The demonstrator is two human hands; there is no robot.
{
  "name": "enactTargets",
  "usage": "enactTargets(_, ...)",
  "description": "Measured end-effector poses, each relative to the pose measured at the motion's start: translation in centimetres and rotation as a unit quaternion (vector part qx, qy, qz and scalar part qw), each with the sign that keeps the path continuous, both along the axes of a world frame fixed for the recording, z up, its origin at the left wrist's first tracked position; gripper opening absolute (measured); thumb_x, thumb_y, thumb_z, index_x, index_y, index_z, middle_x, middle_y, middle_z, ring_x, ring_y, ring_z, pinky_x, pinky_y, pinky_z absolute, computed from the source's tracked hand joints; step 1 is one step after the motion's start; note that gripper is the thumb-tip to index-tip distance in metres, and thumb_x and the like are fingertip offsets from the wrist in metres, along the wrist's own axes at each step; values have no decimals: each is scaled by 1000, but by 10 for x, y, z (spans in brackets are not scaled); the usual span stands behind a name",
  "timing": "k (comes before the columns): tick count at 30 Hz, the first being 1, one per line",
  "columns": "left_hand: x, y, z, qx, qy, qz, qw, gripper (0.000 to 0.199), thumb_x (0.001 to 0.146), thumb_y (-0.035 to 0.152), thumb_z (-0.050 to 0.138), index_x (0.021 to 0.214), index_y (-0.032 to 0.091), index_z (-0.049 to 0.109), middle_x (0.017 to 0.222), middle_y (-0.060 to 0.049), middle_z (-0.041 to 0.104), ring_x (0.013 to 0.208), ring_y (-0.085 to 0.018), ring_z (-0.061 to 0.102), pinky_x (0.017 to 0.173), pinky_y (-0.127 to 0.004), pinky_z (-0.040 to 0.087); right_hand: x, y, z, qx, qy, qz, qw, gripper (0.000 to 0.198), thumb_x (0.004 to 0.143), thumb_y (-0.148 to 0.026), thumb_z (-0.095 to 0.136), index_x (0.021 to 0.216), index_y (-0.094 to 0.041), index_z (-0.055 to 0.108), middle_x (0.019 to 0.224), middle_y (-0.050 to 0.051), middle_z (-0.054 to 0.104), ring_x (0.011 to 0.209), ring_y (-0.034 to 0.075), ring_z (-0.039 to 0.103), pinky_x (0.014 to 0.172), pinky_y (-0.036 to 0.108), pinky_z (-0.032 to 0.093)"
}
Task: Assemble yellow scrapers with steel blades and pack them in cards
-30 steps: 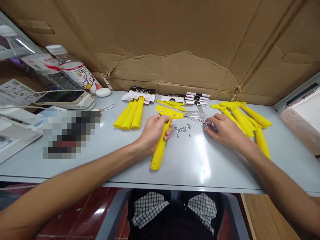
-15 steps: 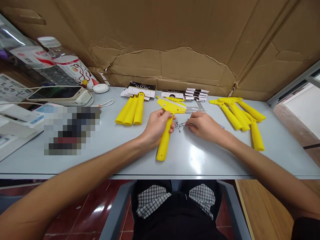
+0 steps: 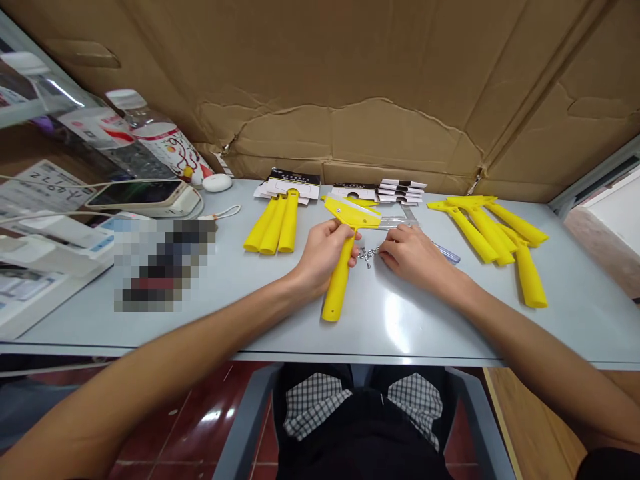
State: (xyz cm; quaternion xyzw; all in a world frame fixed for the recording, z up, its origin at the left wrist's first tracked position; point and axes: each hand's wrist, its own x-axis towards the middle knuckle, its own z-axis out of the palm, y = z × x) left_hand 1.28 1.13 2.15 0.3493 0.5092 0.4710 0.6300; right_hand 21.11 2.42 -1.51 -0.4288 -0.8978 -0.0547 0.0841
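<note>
One yellow scraper is gripped in the left hand, just left of the screw pile. At the pile's right edge, the right hand is held with fingers bent; whether any screw is pinched cannot be determined.

The right hand is no longer grasping the clear-handled tool; its fingers are now bending beside the small screws

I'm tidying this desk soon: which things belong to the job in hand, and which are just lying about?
Apparently job:
yellow scraper, in left hand
small screws, at right hand
metal strips
loose yellow handles
printed cards
clear bluish handle

Apparently lying about:
plastic bottles
phone
white oval object
</note>
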Motion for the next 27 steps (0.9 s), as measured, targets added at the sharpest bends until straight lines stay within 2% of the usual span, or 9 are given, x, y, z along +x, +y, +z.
enactTargets(6,0,1,-6,27,-10,-2,1000,10,87,9,59,80,16,58,87,-5,65,53,-8,55,42,-22,41,2,-2,0,65,-61,8,996,27,103,-9,48,93,-14,72,92,10,70,93,25,54,78,39,25)
enactTargets(13,0,1,-7,29,-12,-8,999,8,86,10,59,81,16,58,86,-5,65,53,-8,54,41,-21,40,6,0,1,56,-65,17,996,26,105,-13,52,94,-18,75,96,8,72,99,27,56,80,40,26)
enactTargets(21,-1,4,-11,39,-18,-10,999,6,84,11,62,82,16,59,86,-5,65,54,-9,55,42,-21,41,5,1,4,122,-121,45,984,25,102,-6,52,91,-16,72,92,10,72,96,27,52,81,41,23)
enactTargets(27,-3,4,-14,62,-3,-20,998,4,85,13,63,85,16,61,91,-5,66,55,-9,57,45,-21,44,6,3,0,121,-113,41,985,27,103,-7,50,90,-16,72,90,9,72,94,26,52,81,41,22)
